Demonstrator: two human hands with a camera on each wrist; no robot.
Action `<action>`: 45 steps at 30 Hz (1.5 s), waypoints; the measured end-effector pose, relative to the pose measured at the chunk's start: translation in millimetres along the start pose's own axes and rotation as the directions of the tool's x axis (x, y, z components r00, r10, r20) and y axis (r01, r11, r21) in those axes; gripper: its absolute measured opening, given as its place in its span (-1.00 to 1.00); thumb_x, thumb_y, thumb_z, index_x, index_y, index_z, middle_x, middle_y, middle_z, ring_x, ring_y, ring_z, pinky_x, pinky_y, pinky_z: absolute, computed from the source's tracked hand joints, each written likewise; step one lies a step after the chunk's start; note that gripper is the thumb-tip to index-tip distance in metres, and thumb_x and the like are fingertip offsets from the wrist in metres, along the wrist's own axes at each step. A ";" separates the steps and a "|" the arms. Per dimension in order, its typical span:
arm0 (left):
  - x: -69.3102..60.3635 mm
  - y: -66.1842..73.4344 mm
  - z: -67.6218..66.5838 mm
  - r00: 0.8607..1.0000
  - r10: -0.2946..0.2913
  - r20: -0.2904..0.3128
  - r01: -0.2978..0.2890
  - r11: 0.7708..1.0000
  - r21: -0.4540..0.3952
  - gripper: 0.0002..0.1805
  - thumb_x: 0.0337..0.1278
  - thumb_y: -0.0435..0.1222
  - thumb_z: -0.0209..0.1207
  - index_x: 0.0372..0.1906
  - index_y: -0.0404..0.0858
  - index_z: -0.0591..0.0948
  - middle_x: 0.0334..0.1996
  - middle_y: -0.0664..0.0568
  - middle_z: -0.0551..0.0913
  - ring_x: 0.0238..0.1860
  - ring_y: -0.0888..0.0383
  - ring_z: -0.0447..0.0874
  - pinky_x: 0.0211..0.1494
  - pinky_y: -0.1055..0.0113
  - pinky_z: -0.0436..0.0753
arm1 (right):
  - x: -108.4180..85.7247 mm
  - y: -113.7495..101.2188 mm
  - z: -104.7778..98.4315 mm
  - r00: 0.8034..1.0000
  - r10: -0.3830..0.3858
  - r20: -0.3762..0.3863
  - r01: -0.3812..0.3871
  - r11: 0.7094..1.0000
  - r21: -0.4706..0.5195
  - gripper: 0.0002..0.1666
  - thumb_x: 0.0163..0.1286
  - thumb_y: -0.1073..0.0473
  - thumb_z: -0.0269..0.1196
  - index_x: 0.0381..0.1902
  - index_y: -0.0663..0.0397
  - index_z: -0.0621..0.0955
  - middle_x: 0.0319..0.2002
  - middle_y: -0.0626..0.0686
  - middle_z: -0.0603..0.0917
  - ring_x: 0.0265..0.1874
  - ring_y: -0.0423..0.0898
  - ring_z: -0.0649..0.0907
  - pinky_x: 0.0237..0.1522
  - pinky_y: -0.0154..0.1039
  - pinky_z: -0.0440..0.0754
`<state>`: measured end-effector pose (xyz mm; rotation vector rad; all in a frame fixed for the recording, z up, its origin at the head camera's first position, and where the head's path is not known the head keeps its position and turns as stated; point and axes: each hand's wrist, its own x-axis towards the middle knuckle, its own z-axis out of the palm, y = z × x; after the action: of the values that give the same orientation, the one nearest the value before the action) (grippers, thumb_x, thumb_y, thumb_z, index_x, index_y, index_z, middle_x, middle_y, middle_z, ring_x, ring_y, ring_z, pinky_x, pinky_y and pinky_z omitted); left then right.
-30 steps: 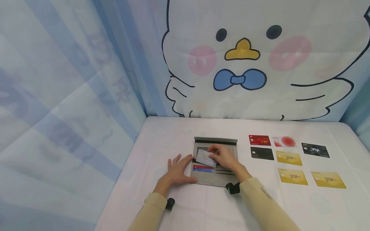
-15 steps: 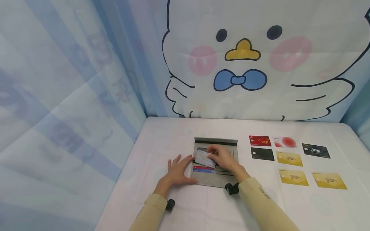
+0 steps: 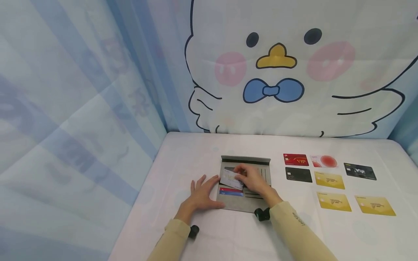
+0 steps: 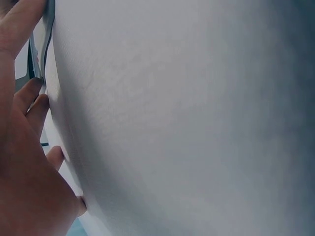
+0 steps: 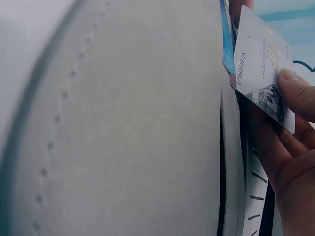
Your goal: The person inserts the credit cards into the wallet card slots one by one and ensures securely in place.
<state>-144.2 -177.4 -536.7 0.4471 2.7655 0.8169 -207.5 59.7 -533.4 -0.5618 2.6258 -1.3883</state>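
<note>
A grey wallet [image 3: 233, 206] lies unfolded on the table, with red and blue cards [image 3: 231, 191] in a slot on its left half. My right hand [image 3: 256, 180] pinches a white card [image 3: 230, 178] between thumb and fingers, tilted over the wallet just above those cards. The right wrist view shows the white card [image 5: 256, 64] with its number print and my thumb on its face. My left hand [image 3: 201, 197] has its fingers spread, touching the wallet's left edge; in the left wrist view the left hand [image 4: 29, 162] rests beside that edge.
To the right lie a red card [image 3: 295, 160], a white card with a red circle [image 3: 324, 161], two black cards [image 3: 298, 174] [image 3: 360, 171] and several gold cards [image 3: 334, 201]. A printed curtain [image 3: 274, 116] stands behind the table, another at the left.
The white card in my right hand has shifted slightly left and tilted a little over the wallet. My left hand keeps its place at the wallet's edge.
</note>
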 end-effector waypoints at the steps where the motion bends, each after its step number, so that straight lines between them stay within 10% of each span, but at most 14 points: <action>1: 0.1 0.3 -0.2 1.000 -0.002 0.002 0.002 1.000 0.001 0.02 -0.04 0.09 0.48 0.52 -0.13 0.32 0.53 0.01 0.24 0.55 -0.24 -0.11 0.43 -0.41 -0.31 | -0.1 0.3 0.5 1.000 -0.010 0.001 0.010 1.000 -0.002 -0.84 0.41 0.32 0.31 -0.07 0.14 0.64 -0.16 0.04 0.67 -0.25 -0.07 0.63 -0.14 -0.08 0.64; 25: 0.1 2.5 -2.5 1.000 -0.009 0.004 0.009 1.000 0.000 0.03 -0.07 0.09 0.49 0.52 -0.13 0.32 0.53 0.02 0.26 0.55 -0.23 -0.10 0.42 -0.42 -0.31 | 1.4 -0.5 4.6 0.996 -0.068 0.059 0.075 0.990 -0.121 -0.83 0.41 0.33 0.30 -0.06 0.12 0.66 -0.07 0.07 0.71 -0.01 0.06 0.68 0.09 0.06 0.61; 45: -0.7 1.1 0.6 1.000 -0.022 0.002 0.022 1.000 0.000 0.04 -0.07 0.10 0.49 0.53 -0.12 0.31 0.53 0.03 0.24 0.55 -0.22 -0.12 0.43 -0.39 -0.32 | 8.6 -12.4 -1.5 0.989 -0.006 0.147 0.039 0.974 -0.224 -0.81 0.38 0.35 0.31 -0.07 0.14 0.68 -0.22 -0.01 0.68 -0.22 -0.09 0.64 -0.03 -0.03 0.65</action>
<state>-143.1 -176.5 -536.5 0.4166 2.7629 0.8113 -212.6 51.3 -521.9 -0.6928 2.6820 -1.0152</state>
